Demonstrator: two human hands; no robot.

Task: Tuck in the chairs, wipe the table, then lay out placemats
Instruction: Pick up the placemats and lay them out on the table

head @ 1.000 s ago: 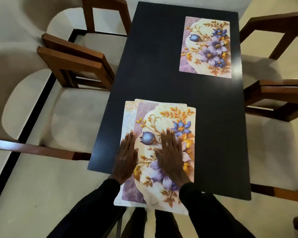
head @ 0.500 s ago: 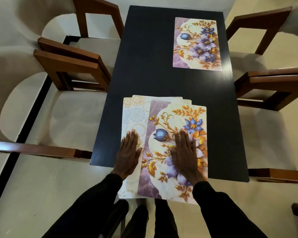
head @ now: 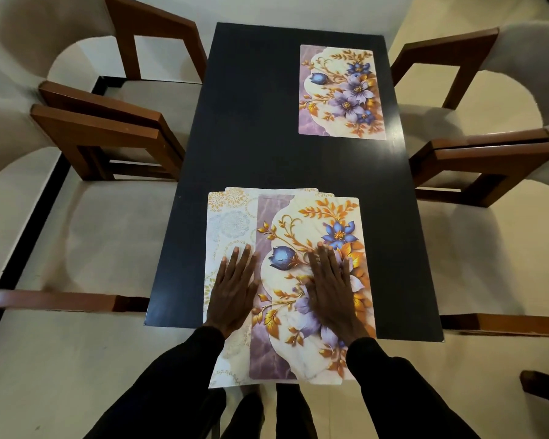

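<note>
Two placemats lie stacked at the near end of the table (head: pixel 251 128), overhanging its edge toward you. Your left hand (head: pixel 233 286) lies flat, fingers straight, on the pale lower mat (head: pixel 229 223), apparently to pin it. Your right hand (head: pixel 332 288), equally flat, presses the floral top mat (head: pixel 301 229), which sits offset rightward (probably so it can slide off alone). One more floral mat (head: pixel 341 91) already occupies the far right place.

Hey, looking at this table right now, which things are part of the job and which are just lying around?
Part of the job:
table
laid placemat
floral placemat, under the flat right hand
pale placemat, under the flat left hand
wooden chairs

Just there:
black floor stripe
</note>
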